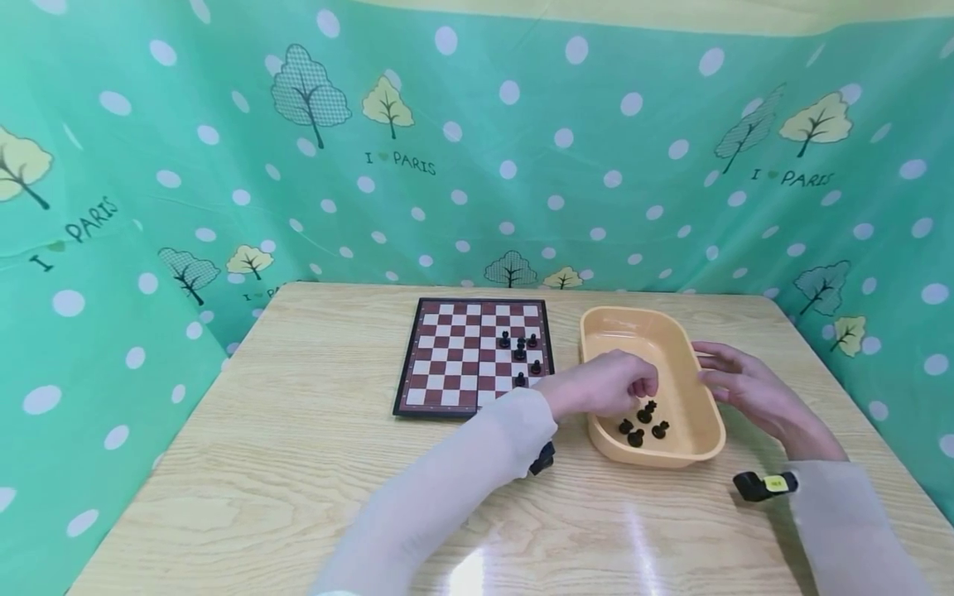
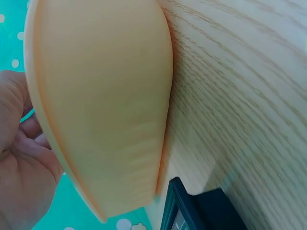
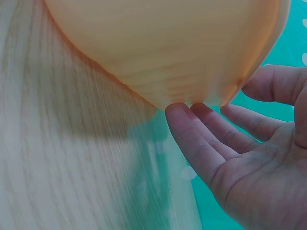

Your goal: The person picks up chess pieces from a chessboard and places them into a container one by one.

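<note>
My left hand (image 1: 614,383) reaches over the near left rim of a peach-coloured plastic tray (image 1: 696,397), fingers bent downward. Just below it, several black chess pieces (image 1: 636,438) lie in the tray's near end. In the left wrist view the tray's wall (image 2: 105,96) hides part of that hand's fingers, so whether they pinch a piece cannot be seen. At the tray's right side is my right hand (image 1: 753,393); its extended fingers (image 3: 192,132) touch the outer wall and its thumb is at the rim. Left of the tray lies a chessboard (image 1: 447,364) with several black pieces (image 1: 520,351) on its right half.
The light wood table (image 1: 298,463) carries the board and tray. A green dotted curtain (image 1: 477,165) hangs behind and around it. Both wrists wear black camera mounts (image 1: 756,486). The left forearm passes in front of the board's near right corner.
</note>
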The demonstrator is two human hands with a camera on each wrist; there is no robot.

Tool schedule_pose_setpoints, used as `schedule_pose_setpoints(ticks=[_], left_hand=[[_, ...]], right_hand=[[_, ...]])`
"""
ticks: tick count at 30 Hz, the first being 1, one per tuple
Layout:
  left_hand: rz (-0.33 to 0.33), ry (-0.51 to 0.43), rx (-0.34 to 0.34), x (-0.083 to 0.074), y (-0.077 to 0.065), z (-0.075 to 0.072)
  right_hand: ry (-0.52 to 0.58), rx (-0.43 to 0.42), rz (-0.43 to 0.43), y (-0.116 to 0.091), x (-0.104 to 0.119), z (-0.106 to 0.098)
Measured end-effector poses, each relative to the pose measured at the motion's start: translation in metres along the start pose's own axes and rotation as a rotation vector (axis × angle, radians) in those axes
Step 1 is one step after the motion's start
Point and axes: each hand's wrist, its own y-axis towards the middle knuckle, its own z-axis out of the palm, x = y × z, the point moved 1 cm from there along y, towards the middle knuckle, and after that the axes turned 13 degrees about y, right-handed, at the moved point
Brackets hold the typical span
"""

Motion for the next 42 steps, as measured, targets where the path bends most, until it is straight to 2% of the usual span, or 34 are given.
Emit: schedule_pose_setpoints(ticks=[9, 15, 19, 24, 31, 36, 42], left_hand=[[0.018, -0.025, -0.017, 0.002, -0.018, -0.007], [0.035, -0.067, -0.058, 0.005, -0.030, -0.013], [0.025, -0.062, -0.085, 0.008, -0.042, -0.019], [-0.004, -0.039, -0.116, 0.015, -0.058, -0.025], [0.003, -0.040, -0.187, 0.034, -0.079, -0.026], [-0.037, -0.073, -0.208, 0.047, -0.096, -0.028], [-0.115, -0.099, -0.177, 0.062, -0.112, -0.031]], right_hand=[[0.002, -0.001, -0.007, 0.001, -0.001, 0.001], [-0.004, -0.014, -0.008, 0.000, -0.001, -0.001], [-0.001, -0.011, -0.007, 0.000, -0.001, -0.001], [0.005, -0.011, -0.003, 0.000, -0.001, -0.001], [0.018, 0.000, -0.010, 0.000, -0.001, 0.000], [0.016, -0.002, -0.015, 0.000, -0.001, 0.001], [0.008, -0.015, -0.002, 0.000, -0.001, 0.000]])
